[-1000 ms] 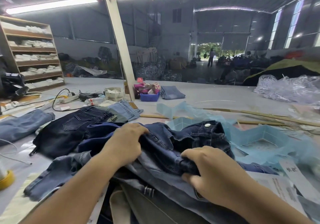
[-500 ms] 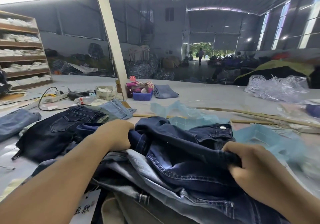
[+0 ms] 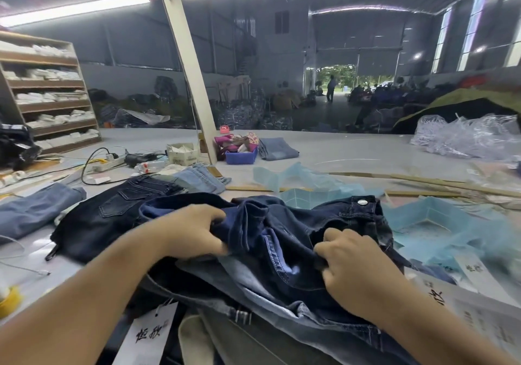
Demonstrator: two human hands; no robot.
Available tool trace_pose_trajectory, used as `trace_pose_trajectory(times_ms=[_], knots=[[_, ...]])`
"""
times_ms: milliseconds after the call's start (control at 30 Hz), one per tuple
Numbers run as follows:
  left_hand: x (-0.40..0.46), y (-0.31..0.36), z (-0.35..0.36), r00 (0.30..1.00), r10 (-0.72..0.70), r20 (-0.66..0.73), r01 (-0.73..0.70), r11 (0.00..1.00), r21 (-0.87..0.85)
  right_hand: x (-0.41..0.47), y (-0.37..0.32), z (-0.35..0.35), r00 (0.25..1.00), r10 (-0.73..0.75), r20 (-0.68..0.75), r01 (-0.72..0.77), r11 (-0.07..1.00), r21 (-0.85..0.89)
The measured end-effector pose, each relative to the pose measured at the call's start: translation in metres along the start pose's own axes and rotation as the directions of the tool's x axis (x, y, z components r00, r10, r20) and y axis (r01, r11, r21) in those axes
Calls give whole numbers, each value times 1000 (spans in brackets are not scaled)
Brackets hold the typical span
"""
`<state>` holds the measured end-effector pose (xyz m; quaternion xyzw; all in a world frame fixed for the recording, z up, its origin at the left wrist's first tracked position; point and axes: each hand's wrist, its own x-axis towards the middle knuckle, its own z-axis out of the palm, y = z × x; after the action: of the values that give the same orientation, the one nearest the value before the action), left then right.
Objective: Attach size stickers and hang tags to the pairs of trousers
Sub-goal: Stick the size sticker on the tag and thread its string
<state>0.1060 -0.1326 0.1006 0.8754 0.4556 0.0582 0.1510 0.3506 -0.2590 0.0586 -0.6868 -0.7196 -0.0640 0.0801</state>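
Head view: the dark jeans [image 3: 296, 240] lie bunched in the lower middle of the frame, on top of a pile of lighter denim, and both hands are buried in them. The left hand [image 3: 194, 232], at centre left, has its fingers curled round a thick fold of the fabric. The right hand [image 3: 355, 268], lower right of centre, pinches another fold with its knuckles up. Neither hand is free; both hold the same garment.

The waistband runs across the frame, roughly from the left hand up and rightward to the metal button [image 3: 362, 202], which sits at upper right of the garment, past the right hand and farther from the person. So the right hand looks the nearer one to the button end of the waistband, while the left hand anchors the opposite side. How the legs lie cannot be told, since they are crumpled under the folds.

A white hang tag [image 3: 146, 333] with black characters shows at the lower left of the frame, under the left forearm, on what seems to be another pair. More printed tags [image 3: 476, 268] lie at lower right on the bench [image 3: 338, 150], just beside the right wrist. Judging by this, the next tag would come most easily from the right.
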Motion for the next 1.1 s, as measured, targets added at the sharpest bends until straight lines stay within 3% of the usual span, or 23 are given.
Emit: trace_pose_trajectory(times_ms=[100, 167, 200, 267, 300, 333, 400, 467, 533, 600, 667, 767, 833, 900, 967, 1100], knots=[[5, 8, -23, 989, -41, 145, 48, 998, -47, -6, 9, 6, 991, -92, -94, 100, 991, 87], [8, 10, -34, 940, -24, 341, 111, 965, -239, -10, 13, 6, 973, -154, -169, 179, 974, 139], [10, 13, -37, 935, 5, 356, 126, 930, -345, -12, 15, 5, 964, -174, -201, 208, 964, 164], [23, 20, -30, 996, -31, 88, 63, 921, -384, -15, 18, 3, 949, -210, -236, 256, 948, 188], [33, 25, -24, 995, -54, -79, 34, 971, -236, -17, 19, 3, 942, -224, -249, 276, 941, 198], [42, 31, -14, 987, -19, -161, 12, 999, -42, -18, 19, 2, 937, -233, -259, 291, 933, 213], [53, 46, 10, 993, 97, -73, -78, 972, 221, -20, 21, 2, 932, -233, -278, 303, 922, 243], [59, 54, 25, 980, 188, 58, -197, 929, 313, -22, 24, 1, 926, -226, -301, 309, 914, 263], [60, 56, 28, 970, 240, 31, -234, 898, 372, -25, 27, 0, 928, -240, -285, 316, 911, 263], [54, 56, 29, 948, 294, -120, -208, 861, 464, -27, 28, -1, 935, -257, -245, 315, 918, 241], [48, 58, 23, 838, 430, -337, -192, 810, 554, -30, 29, -4, 938, -227, -260, 291, 926, 240], [37, 61, 8, 632, 497, -595, -183, 842, 508, -33, 36, -14, 924, -130, -359, 244, 924, 296], [29, 64, 13, 661, 515, -545, -222, 828, 515, -36, 40, -12, 932, -155, -328, 244, 936, 252], [25, 62, 36, 789, 493, -368, -235, 795, 559, -40, 35, 2, 957, -199, -213, 235, 959, 159], [21, 57, 55, 906, 354, -230, -170, 804, 570, -45, 28, 13, 972, -197, -125, 207, 976, 68], [19, 60, 41, 973, 218, -78, -150, 850, 505, -42, 28, 15, 985, -161, -63, 166, 983, 79]])
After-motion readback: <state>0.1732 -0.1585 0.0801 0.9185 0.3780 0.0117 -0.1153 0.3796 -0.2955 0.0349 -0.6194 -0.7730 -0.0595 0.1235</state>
